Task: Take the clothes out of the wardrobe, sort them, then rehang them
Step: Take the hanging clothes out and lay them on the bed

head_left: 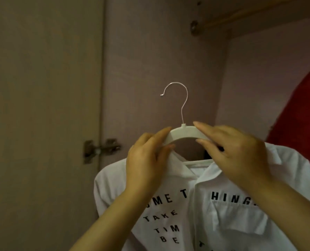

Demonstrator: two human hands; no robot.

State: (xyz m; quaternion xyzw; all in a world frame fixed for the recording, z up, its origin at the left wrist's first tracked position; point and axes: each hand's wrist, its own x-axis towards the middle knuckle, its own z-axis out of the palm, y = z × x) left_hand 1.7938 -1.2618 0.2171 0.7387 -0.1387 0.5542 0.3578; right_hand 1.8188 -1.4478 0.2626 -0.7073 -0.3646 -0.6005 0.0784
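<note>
Shirt (223, 196) on hanger (185, 132), held up in the wardrobe.
Left hand (147, 160) pinches the hanger's left side, right hand (237, 153) pinches its right. Hook sits well below the rod (241, 17); red garment (299, 115) at right.

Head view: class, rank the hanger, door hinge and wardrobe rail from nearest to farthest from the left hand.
1. The hanger, centre, pinched by the left hand.
2. The door hinge, just left of that hand.
3. The wardrobe rail, high at the upper right.

Dim warm light, soft blur, edge distortion
</note>
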